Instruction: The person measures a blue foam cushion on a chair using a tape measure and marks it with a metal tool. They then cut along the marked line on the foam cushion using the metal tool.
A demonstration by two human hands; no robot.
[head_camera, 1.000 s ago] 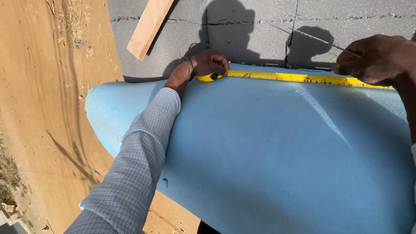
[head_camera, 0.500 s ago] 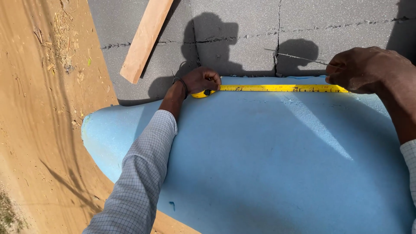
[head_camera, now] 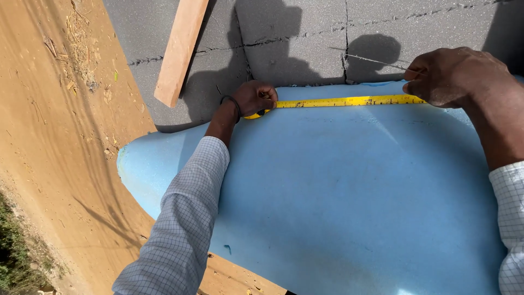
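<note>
A yellow tape measure lies stretched straight along the far edge of the blue foam sheet, left hand gripping its case, right hand pinching a thin rod over the blade

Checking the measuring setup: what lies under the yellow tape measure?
The yellow tape lies on the blue foam sheet, near its far edge. Left hand covers the case; right hand hides the tape's other end.

Hard, bright sunlight falls from behind the person, casting sharp dark shadows of head and hands onto the grey slabs beyond the blue foam sheet. The foam shows a pale streak of glare near its far edge. Focus is crisp throughout, with wide-angle bending toward the frame edges.
</note>
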